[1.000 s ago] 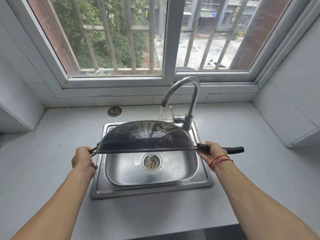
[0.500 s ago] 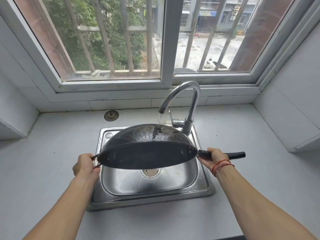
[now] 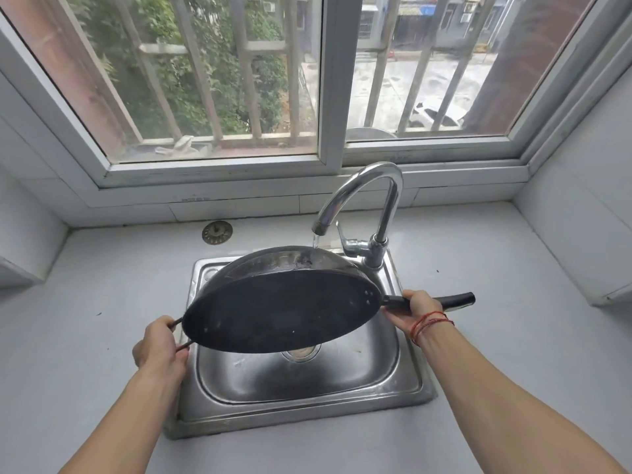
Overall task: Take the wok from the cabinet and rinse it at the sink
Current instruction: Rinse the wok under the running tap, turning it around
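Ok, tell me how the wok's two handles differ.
The long handle is a thick, straight black bar pointing right; the loop handle is thin bent wire on the left. The right hand wraps the long handle; the left hand hooks the loop handle. Both belong to the wok, tilted over the sink.

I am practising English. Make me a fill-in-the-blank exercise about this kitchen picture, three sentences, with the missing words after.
1. The wok is held tilted over the ____.
2. Water runs onto it from the ____.
3. The left hand grips its loop; the right hand grips its long black ____.

Missing words: sink; tap; handle.
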